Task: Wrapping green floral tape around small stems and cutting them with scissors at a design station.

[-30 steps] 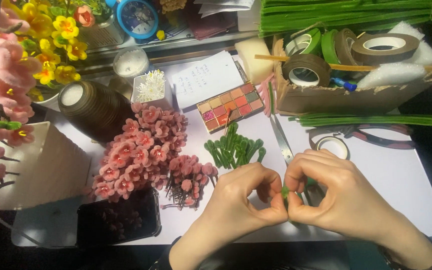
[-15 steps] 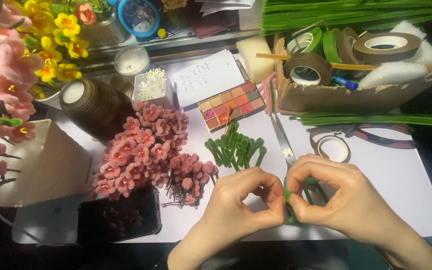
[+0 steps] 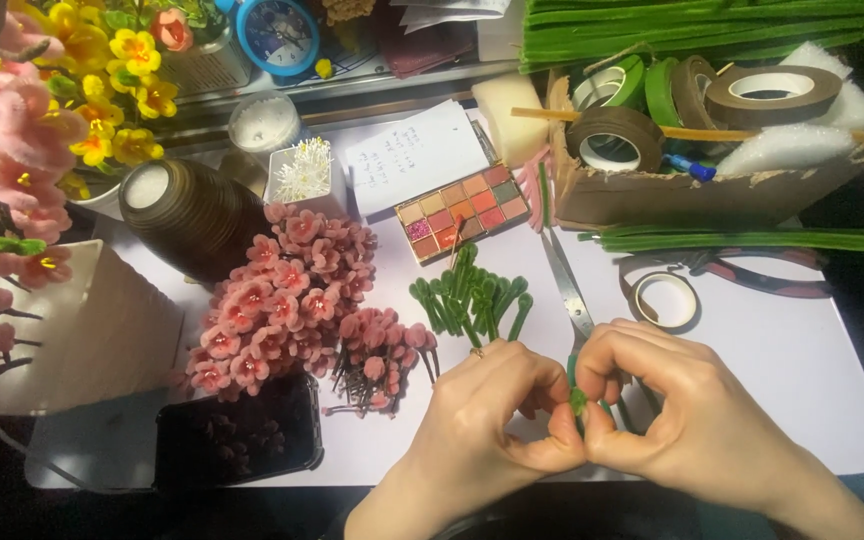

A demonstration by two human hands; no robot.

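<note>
Our left hand (image 3: pixel 487 420) and right hand (image 3: pixel 677 410) pinch one small green stem piece (image 3: pixel 578 401) tight. A cardboard box (image 3: pixel 692 190) of tape rolls (image 3: pixel 617 135) sits beyond.

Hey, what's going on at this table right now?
A person is pinching a small green piece between the fingertips of both the left hand and the right hand, just above the white table. A pile of green stems and pink handmade flowers lie close by, with scissors and rolls of tape behind.
</note>
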